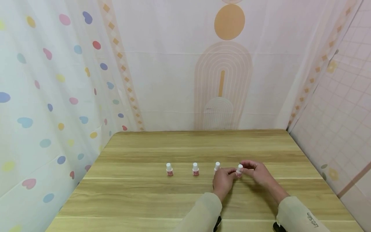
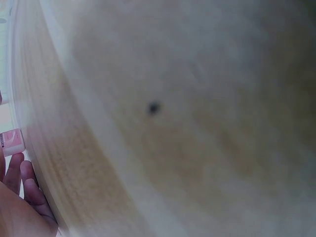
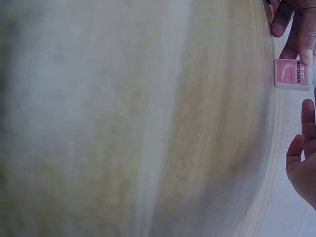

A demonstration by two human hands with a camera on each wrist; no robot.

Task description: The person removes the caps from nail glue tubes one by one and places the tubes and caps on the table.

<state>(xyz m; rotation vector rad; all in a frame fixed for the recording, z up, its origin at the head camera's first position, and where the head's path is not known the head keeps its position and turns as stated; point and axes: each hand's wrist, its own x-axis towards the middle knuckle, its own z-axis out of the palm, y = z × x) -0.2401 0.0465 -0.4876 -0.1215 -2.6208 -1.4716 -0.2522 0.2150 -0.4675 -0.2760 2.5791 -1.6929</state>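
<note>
Several small white bottles with pink labels and white caps stand in a row on the table in the head view. My left hand [image 1: 223,183] pinches the rightmost bottle [image 1: 239,174] by its body; the right wrist view shows the thumb against its label side [image 3: 292,74]. From the other side, my right hand [image 1: 259,172] has thumb and index finger at that bottle's cap, its other fingers spread apart from the body. Just left, another bottle [image 1: 217,165] is partly hidden behind my left hand. In the left wrist view the held bottle [image 2: 12,140] shows at the edge.
Two more bottles stand further left, one near the middle [image 1: 195,169] and one at the row's end [image 1: 169,169]. The wooden table [image 1: 130,199] reaches back to a patterned curtain [image 1: 168,80], with a dotted curtain [image 1: 58,122] on the left.
</note>
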